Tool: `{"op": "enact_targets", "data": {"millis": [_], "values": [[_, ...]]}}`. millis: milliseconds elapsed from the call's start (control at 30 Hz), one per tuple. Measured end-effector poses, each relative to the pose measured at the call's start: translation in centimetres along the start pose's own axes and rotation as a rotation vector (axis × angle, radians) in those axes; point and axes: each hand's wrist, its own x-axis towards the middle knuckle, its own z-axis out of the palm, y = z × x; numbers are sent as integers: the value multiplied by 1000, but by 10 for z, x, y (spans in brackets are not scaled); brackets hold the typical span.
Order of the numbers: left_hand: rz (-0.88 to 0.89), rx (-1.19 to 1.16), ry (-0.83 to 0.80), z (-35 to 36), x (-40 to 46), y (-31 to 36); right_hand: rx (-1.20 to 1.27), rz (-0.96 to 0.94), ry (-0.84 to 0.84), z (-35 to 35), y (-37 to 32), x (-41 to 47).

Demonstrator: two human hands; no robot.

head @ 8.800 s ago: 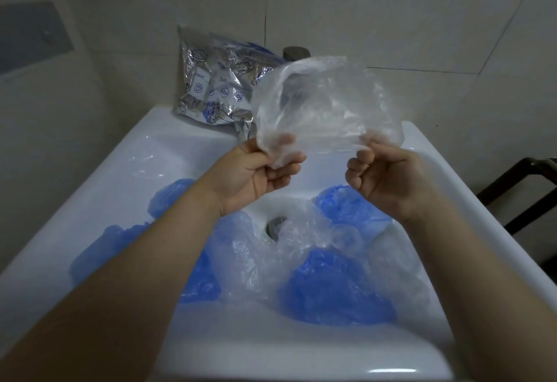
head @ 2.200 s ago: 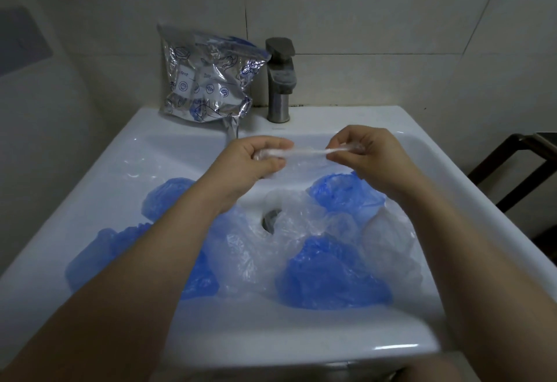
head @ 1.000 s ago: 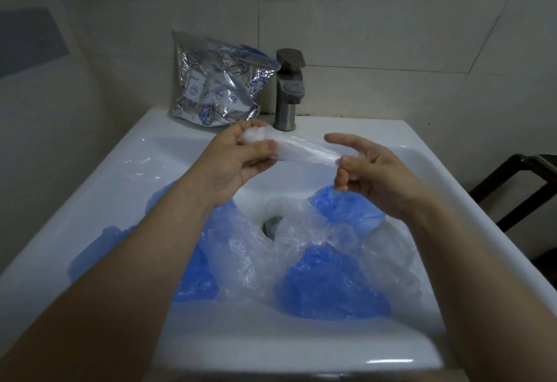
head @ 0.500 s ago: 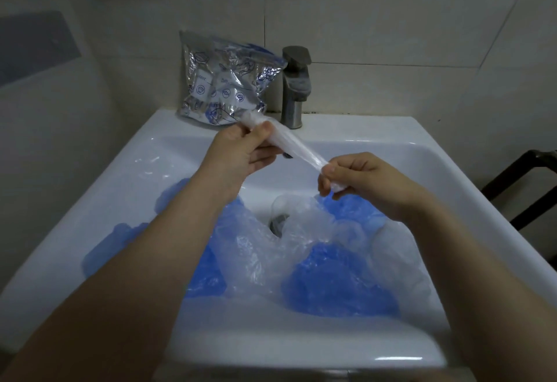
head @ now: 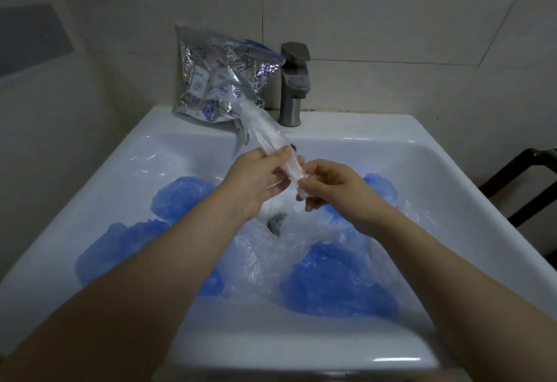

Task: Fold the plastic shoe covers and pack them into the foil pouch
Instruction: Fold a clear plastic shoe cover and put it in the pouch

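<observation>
A clear plastic shoe cover (head: 265, 133), folded into a narrow strip, slants up from my hands toward the foil pouch. My left hand (head: 256, 179) grips the strip near its middle. My right hand (head: 328, 187) pinches its lower end just beside the left hand. The silver foil pouch (head: 223, 80) with blue print leans against the wall at the back of the sink, left of the tap; blue plastic shows at its top. Several blue shoe covers (head: 337, 285) and clear shoe covers (head: 256, 261) lie crumpled in the basin below my hands.
The white sink (head: 301, 348) fills the view, its drain (head: 275, 222) partly under the loose covers. A metal tap (head: 294, 83) stands at the back rim. Tiled walls close in behind and left. A dark frame (head: 524, 176) stands to the right.
The strip has swung from level to slanting, its far end pointing toward the pouch. My right hand moved left along it and came close to my left hand, which has dropped lower.
</observation>
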Motion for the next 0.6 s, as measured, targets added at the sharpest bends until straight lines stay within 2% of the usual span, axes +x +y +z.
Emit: {"op": "enact_targets", "data": {"millis": [200, 400, 600], "values": [[-64, -20, 40, -4, 2, 5, 66, -151, -4, -2, -10, -4], [-60, 132, 33, -10, 0, 6, 26, -60, -274, -12, -15, -9], [41, 286, 7, 5, -8, -1, -30, 1, -70, -8, -14, -7]]}}
